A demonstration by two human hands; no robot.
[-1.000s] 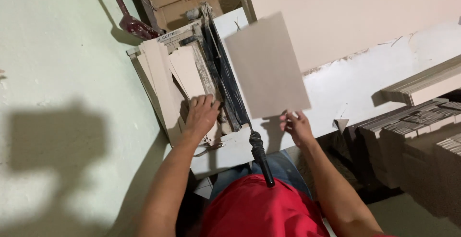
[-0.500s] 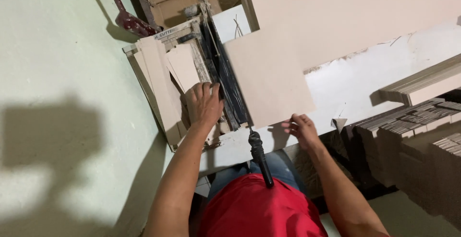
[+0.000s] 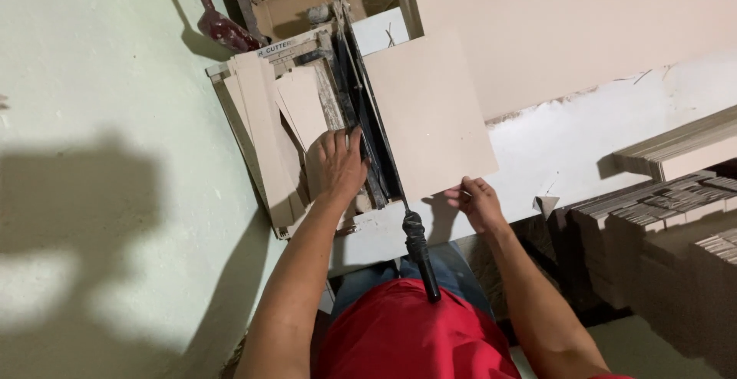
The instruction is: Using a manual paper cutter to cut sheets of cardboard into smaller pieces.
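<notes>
Since the earlier frame the beige tile had slid down onto the tile cutter, its left edge now against the black rails. The right hand pinched the tile's near corner between thumb and fingers. The left hand lay flat with fingers spread, pressing on the cutter's bed just left of the rails, beside a heap of cut tile strips. The cutter's black handle pointed toward the person's red shirt. Stacked tiles stood well apart at right.
</notes>
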